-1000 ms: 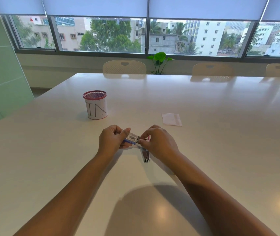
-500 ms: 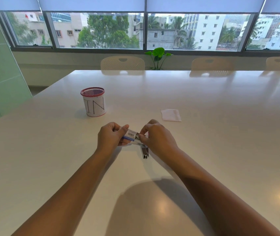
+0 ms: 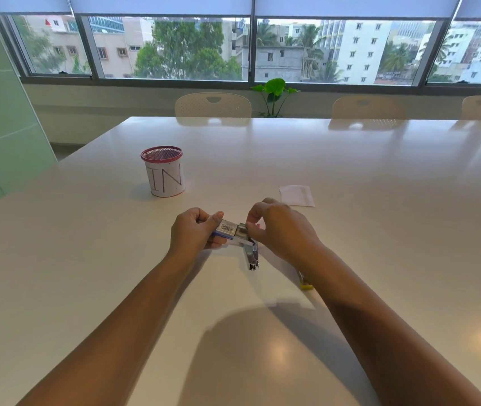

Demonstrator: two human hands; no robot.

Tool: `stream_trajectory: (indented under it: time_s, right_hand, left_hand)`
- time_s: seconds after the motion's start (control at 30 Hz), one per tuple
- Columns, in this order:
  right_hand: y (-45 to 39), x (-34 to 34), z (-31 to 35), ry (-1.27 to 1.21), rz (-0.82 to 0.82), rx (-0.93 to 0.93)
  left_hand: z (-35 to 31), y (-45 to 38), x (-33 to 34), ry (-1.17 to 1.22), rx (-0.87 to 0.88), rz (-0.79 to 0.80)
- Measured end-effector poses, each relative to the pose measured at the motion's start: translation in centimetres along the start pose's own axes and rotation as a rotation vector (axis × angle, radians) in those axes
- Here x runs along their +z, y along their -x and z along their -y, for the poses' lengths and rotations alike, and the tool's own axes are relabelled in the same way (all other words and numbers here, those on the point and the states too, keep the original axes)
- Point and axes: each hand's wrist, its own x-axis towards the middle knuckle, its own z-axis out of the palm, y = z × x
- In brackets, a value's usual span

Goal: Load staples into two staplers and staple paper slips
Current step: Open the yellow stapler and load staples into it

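Two bare hands over a big white table (image 3: 350, 177), both close to the small staple box (image 3: 227, 229)

Left hand (image 3: 193, 231) curled shut around the left end of the staple box, thumb on top, box lifted a little off the table

Right hand (image 3: 280, 227) just right of the staple box, fingertips (image 3: 251, 227) pinched tight on a silvery bit, maybe a strip of staples (image 3: 242, 230), poking out of the box's right end

Silver stapler (image 3: 251, 256) lying on the table right below the staple box, open or shut hard to tell, top end hidden under the right hand

A bit of pink just right of the staple box, tucked behind the right hand, too hidden to tell what

Something small and yellow (image 3: 306, 285) below and right of the staple box, peeking out from under the right wrist, maybe the other stapler, too hidden to be sure

White paper slips (image 3: 297, 195) flat on the table, up and right of the staple box, apart from the hands

Red mesh cup (image 3: 164, 170) with "IN" on a white label, up and left of the staple box, well apart

Far behind the staple box, pale chairs (image 3: 212, 104) at the table's far edge, a small green plant (image 3: 274, 92), and windows (image 3: 174, 48)
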Motion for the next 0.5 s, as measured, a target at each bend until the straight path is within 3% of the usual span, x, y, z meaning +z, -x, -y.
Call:
stream_trajectory:
  time_s: [0.13, 0.3, 0.43, 0.5]
  right_hand:
    - [-0.3, -0.4, 0.1, -0.436, 0.047, 0.162]
    - [-0.6, -1.7, -0.1, -1.412, 0.141, 0.49]
    - [-0.7, -1.7, -0.2, -1.784, 0.159, 0.643]
    - [-0.8, -1.5, 0.0, -1.824, 0.158, 0.688]
  left_hand:
    - [-0.6, 0.2, 0.2, 0.177, -0.101, 0.011]
    - [-0.8, 0.3, -0.1, 0.368, -0.21, -0.022]
    - [-0.9, 0.0, -0.3, 0.426, -0.238, -0.049]
    - [-0.9, -0.1, -0.4, 0.425, -0.235, -0.059]
